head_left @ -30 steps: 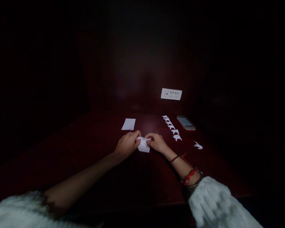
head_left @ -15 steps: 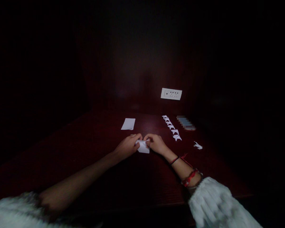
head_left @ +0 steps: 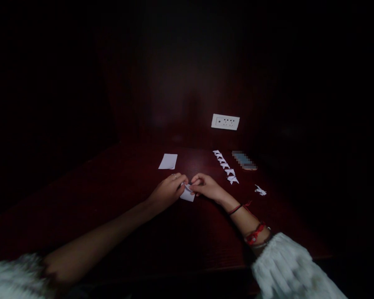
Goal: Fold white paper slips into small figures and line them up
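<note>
One near sheet [head_left: 187, 196]: left hand [head_left: 168, 189] pinching, right hand [head_left: 209, 187] touching, its grip unclear; uneven pull could crease it crooked.

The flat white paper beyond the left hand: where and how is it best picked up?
Probably by its near right corner, pinched from the front between thumb and fingertip. The flat white paper lies on the table, so only its thin edges offer a grip, and that corner looks slightly curled. The left hand is nearer.
</note>
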Demonstrator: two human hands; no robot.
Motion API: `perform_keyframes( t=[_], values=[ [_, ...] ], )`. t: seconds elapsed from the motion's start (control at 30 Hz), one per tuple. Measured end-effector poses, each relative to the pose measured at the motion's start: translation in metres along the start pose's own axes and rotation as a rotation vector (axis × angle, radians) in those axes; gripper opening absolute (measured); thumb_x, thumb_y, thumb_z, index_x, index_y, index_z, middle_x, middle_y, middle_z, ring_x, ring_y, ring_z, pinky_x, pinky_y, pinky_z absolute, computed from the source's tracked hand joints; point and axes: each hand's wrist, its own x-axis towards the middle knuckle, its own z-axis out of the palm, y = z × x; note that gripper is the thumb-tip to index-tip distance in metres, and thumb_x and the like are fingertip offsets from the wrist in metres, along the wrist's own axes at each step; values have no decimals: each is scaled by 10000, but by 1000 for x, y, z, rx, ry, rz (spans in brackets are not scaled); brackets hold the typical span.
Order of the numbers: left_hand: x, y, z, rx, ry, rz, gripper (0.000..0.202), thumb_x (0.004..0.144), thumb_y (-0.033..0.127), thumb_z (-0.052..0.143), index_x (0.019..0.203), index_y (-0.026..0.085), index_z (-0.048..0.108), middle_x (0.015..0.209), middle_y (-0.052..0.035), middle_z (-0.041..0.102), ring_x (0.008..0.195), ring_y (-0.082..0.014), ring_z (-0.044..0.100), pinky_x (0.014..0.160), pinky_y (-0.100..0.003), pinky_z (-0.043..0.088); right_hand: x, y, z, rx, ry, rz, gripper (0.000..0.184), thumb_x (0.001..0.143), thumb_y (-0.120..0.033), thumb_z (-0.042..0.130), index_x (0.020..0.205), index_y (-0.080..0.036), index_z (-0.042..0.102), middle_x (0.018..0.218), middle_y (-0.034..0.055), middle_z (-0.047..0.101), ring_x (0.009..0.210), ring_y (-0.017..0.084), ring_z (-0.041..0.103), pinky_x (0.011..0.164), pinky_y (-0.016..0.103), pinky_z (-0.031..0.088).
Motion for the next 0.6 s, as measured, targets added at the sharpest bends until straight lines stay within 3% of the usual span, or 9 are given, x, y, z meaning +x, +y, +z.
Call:
perform_keyframes(
  t=[0.17,0.33,0.6],
  values=[
    [-3,4,-2,11,-38,-24,111,718,183,433,825,210,447,810,10,479,768,-147,453,660,-246,363,4,5,-1,-47,86,-59,169,604,-83,520,742,-160,460,564,-50,502,465,82,529,437,191,418],
    [-4,5,-5,-6,-3,-166,88,713,240,449,797,215,443,773,22,497,709,-142,470,608,-246,371,3,5,-1,-217,201,-168,144,610,-115,518,744,-168,503,609,-34,534,491,80,527,456,187,414],
    [-1,5,-8,-47,44,-165,163,712,185,436,867,224,467,855,9,530,819,-157,493,733,-289,375,-3,-7,6,-359,357,-339,108,644,-138,494,729,-156,557,663,-3,569,585,82,524,566,189,428]
  ],
)
